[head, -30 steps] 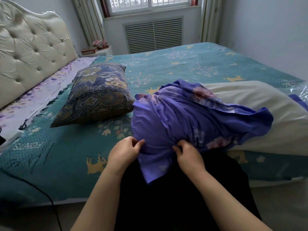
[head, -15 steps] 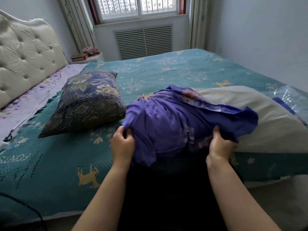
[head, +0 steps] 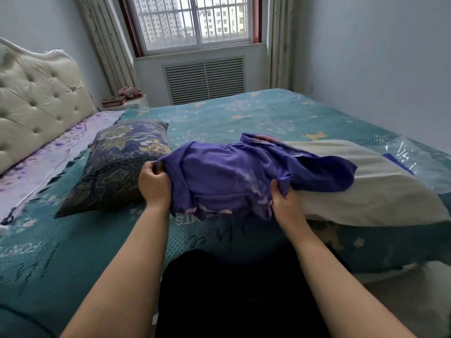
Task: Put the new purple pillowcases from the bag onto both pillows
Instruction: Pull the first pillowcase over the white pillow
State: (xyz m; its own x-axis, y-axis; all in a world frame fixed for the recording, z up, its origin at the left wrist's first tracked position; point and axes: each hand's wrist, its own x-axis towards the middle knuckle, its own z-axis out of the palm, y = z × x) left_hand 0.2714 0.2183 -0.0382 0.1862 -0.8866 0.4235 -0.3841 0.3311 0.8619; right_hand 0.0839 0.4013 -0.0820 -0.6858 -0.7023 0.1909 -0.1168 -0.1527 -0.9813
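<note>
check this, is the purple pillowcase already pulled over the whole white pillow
No: the purple pillowcase is bunched over only the near end of the white pillow, gripped by the left hand and right hand.

Bed (head: pixel 256 118): spread with a teal woven coverlet patterned with yellow stars, pale flowers and lettering; cream tufted headboard (head: pixel 36 101) at its left end. Beside the headboard, a strip of lilac floral sheet (head: pixel 36 167) shows. Just right of that strip lies a pillow in a dark blue paisley case (head: pixel 117 172). Right of that pillow lies a bare cream pillow (head: pixel 366 191), its near end wrapped in bunched purple pillowcase (head: pixel 231 176). Beyond the cream pillow, a clear plastic bag (head: pixel 419 164) rests on the coverlet.
</note>
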